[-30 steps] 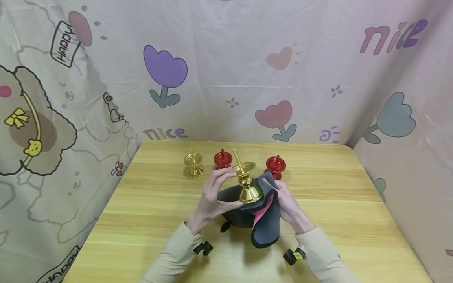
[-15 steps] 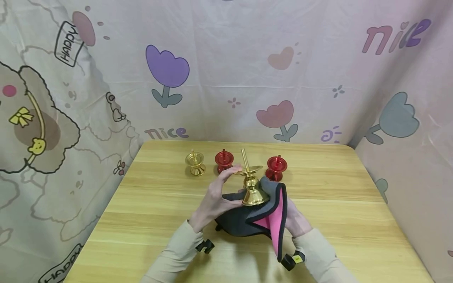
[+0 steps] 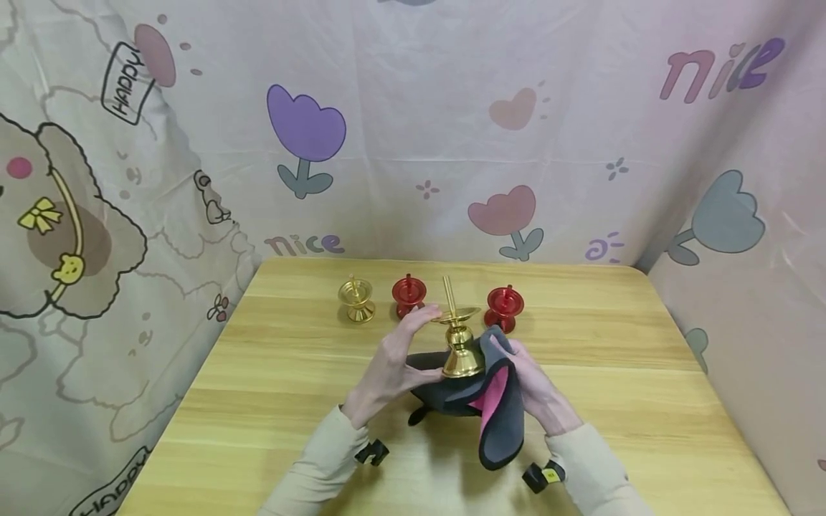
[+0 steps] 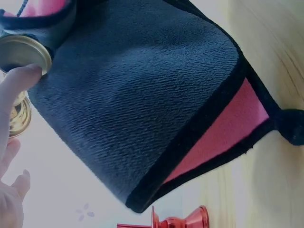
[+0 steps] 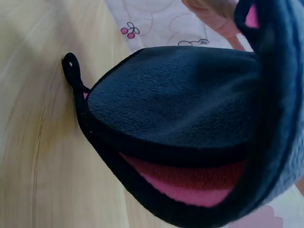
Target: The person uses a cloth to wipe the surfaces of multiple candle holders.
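Observation:
A gold candle holder [image 3: 461, 355] with a flared base, a dish and a thin upright rod is held slightly tilted above the table. My left hand [image 3: 390, 369] grips it between thumb at the base and fingers at the dish. In the left wrist view the thumb presses the rim of the round base [image 4: 28, 50]. My right hand [image 3: 535, 383] holds a grey cloth [image 3: 506, 430] with pink lining and black edging against the holder's right side. The folded cloth hangs below the holder, and in the right wrist view its black loop [image 5: 71, 69] sticks out.
Behind the hands on the wooden table [image 3: 271, 401] stand a smaller gold holder [image 3: 358, 301], a red holder [image 3: 408, 292] and another red holder [image 3: 503, 308]. A patterned curtain [image 3: 413, 129] rises behind the table's back edge.
The gold candle holder has shifted slightly right and become more upright. The cloth's hanging flap swung so that its pink side showed, then turned back to grey as my right hand moved along the holder.

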Tool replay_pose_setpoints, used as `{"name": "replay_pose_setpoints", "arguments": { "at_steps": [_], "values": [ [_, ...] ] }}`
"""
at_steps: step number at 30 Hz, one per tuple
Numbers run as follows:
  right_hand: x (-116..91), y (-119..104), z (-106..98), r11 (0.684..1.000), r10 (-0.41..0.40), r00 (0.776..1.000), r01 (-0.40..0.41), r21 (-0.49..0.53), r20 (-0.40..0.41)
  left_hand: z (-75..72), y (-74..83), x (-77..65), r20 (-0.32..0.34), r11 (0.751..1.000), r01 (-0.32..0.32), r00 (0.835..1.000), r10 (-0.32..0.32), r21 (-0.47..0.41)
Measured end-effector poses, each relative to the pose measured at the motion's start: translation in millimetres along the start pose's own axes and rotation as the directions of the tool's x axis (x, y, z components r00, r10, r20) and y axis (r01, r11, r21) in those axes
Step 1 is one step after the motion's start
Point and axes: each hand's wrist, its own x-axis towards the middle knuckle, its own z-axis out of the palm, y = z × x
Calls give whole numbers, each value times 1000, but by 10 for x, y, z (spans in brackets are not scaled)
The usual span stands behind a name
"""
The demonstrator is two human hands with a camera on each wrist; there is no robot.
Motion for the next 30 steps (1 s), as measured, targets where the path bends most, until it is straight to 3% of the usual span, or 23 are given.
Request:
{"name": "replay_pose_setpoints", "arguments": {
  "at_steps": [4, 10, 19, 30],
  "values": [
    [-25, 3, -63, 1000, -25, 1000, 25, 5, 3, -3, 9, -2, -11, 1000, 2, 1000, -1, 29],
    [-88, -10, -178, 987, -153, 988, 154, -43, 10, -17, 6, -21, -12, 996, 17, 1000, -16, 84],
    [-269, -97, -378, 944, -326, 942, 329, 20, -82, 8, -62, -44, -21, 989, 35, 999, -32, 147],
    [-489, -206, -571, 924, -369, 920, 379, 60, -130, 173, -305, -49, 125, 935, 4, 991, -52, 355]
  ]
}}
